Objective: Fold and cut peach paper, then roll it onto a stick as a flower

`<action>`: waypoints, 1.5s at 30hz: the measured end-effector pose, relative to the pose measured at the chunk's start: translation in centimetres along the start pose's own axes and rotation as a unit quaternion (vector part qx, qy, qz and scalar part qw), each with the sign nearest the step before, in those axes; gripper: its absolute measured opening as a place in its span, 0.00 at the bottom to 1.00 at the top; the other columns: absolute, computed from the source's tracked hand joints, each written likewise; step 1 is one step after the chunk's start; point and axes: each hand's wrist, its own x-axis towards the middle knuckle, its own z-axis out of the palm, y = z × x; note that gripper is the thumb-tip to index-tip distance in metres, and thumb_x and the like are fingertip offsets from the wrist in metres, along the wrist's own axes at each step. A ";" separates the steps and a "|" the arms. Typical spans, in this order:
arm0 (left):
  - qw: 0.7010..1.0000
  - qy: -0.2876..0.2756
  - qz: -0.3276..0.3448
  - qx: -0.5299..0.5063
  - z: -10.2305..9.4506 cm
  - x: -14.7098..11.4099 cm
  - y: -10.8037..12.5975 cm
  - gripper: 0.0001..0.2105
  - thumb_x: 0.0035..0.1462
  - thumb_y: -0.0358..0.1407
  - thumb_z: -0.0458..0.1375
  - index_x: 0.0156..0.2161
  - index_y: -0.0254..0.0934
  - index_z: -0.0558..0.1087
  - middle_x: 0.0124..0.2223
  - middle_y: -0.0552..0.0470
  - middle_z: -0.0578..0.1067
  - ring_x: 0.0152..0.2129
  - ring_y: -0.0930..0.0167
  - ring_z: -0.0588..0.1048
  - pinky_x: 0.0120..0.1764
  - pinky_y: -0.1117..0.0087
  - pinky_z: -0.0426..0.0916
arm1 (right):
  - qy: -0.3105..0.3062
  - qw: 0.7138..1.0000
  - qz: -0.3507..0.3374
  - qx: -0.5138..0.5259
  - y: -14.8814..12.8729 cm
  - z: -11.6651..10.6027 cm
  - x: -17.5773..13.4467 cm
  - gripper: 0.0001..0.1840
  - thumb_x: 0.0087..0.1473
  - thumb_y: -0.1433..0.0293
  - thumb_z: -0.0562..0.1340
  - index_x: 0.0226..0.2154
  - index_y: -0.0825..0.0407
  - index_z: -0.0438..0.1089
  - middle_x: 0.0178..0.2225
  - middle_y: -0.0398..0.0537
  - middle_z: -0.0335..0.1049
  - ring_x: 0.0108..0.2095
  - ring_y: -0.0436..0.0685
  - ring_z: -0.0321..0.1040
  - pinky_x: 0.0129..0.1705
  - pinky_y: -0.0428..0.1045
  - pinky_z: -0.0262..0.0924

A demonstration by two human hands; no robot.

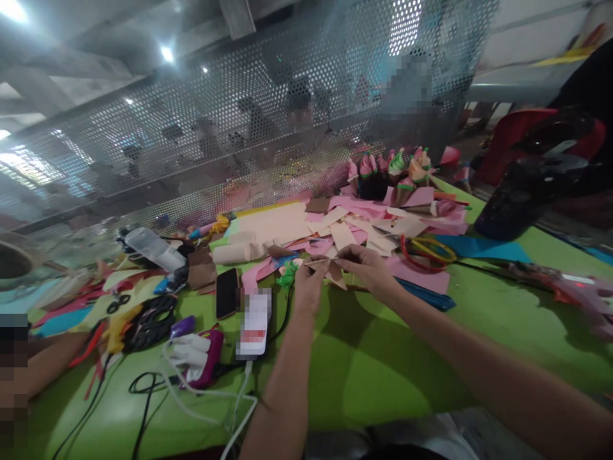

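Note:
Between my two hands, above the green table (364, 364), is a small cream-coloured piece (336, 276) that looks like foam or paper sheet. My left hand (310, 281) pinches its left end with thumb and fingers. At the other end my right hand (361, 263) closes thumb and fingertips on the same piece. Just left of my left hand lies a bright green crumpled bundle (287, 273). Cream and pink cut strips (342, 235) lie beyond my hands. Red-and-yellow-handled scissors (424, 252) rest to the right.
Cone-shaped pink and green crafts (397, 163) stand at the back. A dark bottle (517, 191) is at right. Left of my arms lie a black phone (227, 294), a lit phone (255, 322) on a white cable, and a purple power strip (208, 361). Another person's arm (52, 361) reaches in.

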 end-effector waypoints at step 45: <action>1.000 0.022 0.001 0.002 -0.2 -0.1 0.8 0.11 0.40 0.38 0.68 0.29 0.37 0.73 0.28 0.57 0.74 0.23 0.77 0.69 0.31 0.74 0.65 | 0.011 1.000 0.000 -0.023 -0.4 -0.4 0.1 0.14 0.44 0.56 0.66 0.27 0.49 0.70 0.27 0.45 0.71 0.29 0.54 0.65 0.32 0.50 0.59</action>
